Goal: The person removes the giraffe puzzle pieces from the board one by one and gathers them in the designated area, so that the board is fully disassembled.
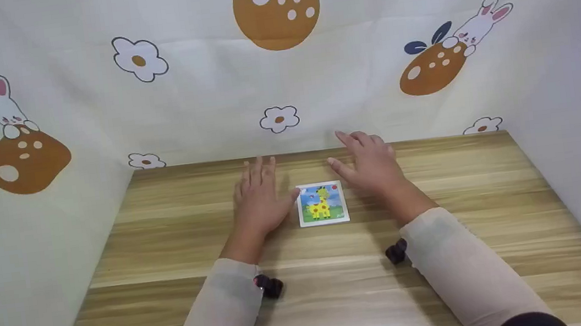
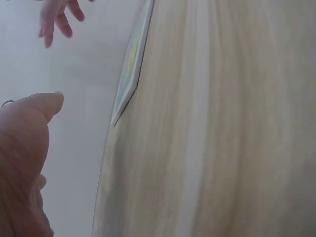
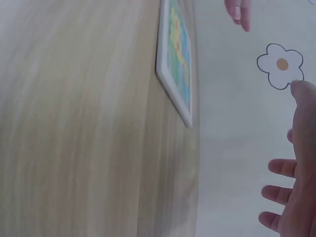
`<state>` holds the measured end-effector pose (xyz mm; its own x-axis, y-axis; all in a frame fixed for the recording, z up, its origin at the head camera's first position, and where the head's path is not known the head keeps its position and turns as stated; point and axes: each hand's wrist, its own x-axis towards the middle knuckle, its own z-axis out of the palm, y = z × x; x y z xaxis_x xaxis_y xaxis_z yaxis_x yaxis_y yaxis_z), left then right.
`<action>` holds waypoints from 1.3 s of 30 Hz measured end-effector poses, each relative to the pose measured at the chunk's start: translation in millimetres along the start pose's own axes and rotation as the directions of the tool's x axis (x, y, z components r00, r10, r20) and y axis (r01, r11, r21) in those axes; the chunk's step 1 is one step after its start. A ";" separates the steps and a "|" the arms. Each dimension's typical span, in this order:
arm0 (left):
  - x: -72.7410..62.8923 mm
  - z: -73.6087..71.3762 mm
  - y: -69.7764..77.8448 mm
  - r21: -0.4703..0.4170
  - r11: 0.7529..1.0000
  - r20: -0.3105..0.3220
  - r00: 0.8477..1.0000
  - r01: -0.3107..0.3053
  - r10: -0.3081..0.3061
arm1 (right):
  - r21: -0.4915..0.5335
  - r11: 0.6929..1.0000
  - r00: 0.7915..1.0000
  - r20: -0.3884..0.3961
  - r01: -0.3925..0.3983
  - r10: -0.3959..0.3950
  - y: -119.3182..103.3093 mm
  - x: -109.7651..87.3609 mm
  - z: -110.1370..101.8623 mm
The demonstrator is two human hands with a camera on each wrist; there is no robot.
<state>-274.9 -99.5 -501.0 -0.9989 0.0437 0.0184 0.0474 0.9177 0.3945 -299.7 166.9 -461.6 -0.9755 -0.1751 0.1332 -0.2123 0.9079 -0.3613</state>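
While the tile (image 1: 322,204) lies flat, seemingly finished with nothing left, my left hand (image 1: 262,199) and right hand (image 1: 372,163) flank it, spread.

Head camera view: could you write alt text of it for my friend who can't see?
A square giraffe picture lies on a wooden table between a person's left hand and right hand, both open and holding nothing. Behind them is a pale backdrop printed with rabbits and flowers.

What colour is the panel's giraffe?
The giraffe is yellow with reddish spots, clearest in the head view.
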 end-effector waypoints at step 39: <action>-43.0 19.5 3.1 -0.271 0.957 0.249 0.953 -0.103 0.174 | 0.306 0.951 0.886 0.453 -0.048 -0.101 -35.3 22.6 51.7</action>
<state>-231.8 -90.8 -518.5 -0.9433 0.2996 -0.1432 0.1485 0.7664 0.6249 -317.3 111.2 -493.6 -0.8687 -0.4195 -0.2634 -0.1728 0.7549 -0.6326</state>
